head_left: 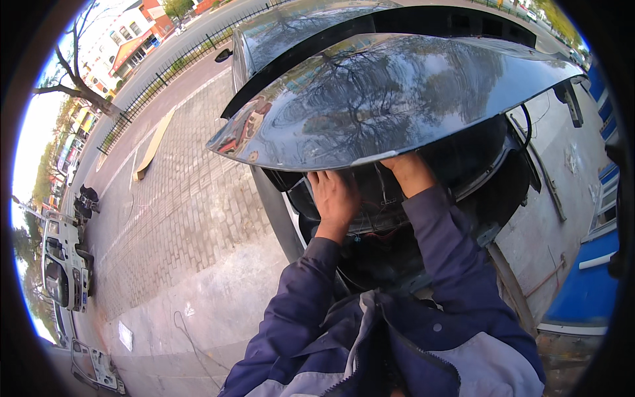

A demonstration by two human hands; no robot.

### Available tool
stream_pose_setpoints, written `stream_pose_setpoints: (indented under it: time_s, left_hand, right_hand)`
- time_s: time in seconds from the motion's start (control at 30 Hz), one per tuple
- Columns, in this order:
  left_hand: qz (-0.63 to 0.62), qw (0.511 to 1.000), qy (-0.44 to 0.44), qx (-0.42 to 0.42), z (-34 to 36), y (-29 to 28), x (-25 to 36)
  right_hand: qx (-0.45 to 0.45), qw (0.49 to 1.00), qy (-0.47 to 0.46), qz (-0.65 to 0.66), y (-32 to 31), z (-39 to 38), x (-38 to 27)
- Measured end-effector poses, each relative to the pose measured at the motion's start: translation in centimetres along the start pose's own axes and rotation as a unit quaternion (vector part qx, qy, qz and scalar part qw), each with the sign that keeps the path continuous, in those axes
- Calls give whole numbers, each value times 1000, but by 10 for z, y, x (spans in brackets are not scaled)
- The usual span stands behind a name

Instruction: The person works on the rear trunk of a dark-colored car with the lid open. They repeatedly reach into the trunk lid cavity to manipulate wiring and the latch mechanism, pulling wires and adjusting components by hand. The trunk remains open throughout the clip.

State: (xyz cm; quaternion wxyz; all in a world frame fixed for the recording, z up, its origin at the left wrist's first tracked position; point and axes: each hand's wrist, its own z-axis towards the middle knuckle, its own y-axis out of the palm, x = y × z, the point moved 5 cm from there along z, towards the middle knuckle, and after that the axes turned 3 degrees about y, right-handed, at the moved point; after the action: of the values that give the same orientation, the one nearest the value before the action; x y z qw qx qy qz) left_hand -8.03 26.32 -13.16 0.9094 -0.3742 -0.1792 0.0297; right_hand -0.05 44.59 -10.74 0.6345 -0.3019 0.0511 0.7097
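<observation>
The glossy panel (pixel 390 99) is raised over the car's (pixel 297 30) dark bay (pixel 383 261), apparently giving both hands room beneath its near edge. The left hand's (pixel 334 200) fingers point up, lightly bent, tips at that edge; the right hand (pixel 410 175) reaches under, mostly covered. I cannot tell how far either is closed or what it grips. Outdoors, brick paving (pixel 178 212) meets concrete (pixel 205 278), with a white vehicle (pixel 63 264) leftward.

The dark lid (pixel 370 99) hides fingertips of the right grip (pixel 411 175).
</observation>
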Motion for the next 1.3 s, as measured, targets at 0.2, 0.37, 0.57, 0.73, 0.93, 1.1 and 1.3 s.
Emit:
stream_pose_setpoints:
  time_s: [0.2, 0.37, 0.57, 0.73, 0.93, 1.1, 1.3]
  left_hand:
    - [149, 984, 88, -49, 8, -15, -18]
    - [171, 980, 92, -39, 7, -18, -21]
    - [139, 956, 210, -149, 8, -8, -29]
    - [180, 927, 234, -230, 23, 1, -37]
    - [157, 950, 233, -133, 32, -10, -43]
    - [158, 960, 217, -84, 34, -2, -47]
    - [134, 971, 180, -85, 39, 9, -50]
  right_hand:
    - [-34, 963, -83, -254, -10, 7, -33]
    - [-31, 994, 66, -76, -22, 15, -52]
    - [-35, 996, -2, -76, -21, 35, -75]
    - [-47, 828, 345, 440, -9, 18, -46]
    - [48, 886, 252, 386, 9, 22, 35]
    - [53, 966, 150, 203, 3, 24, 25]
    - [3, 976, -110, -186, -51, 19, -98]
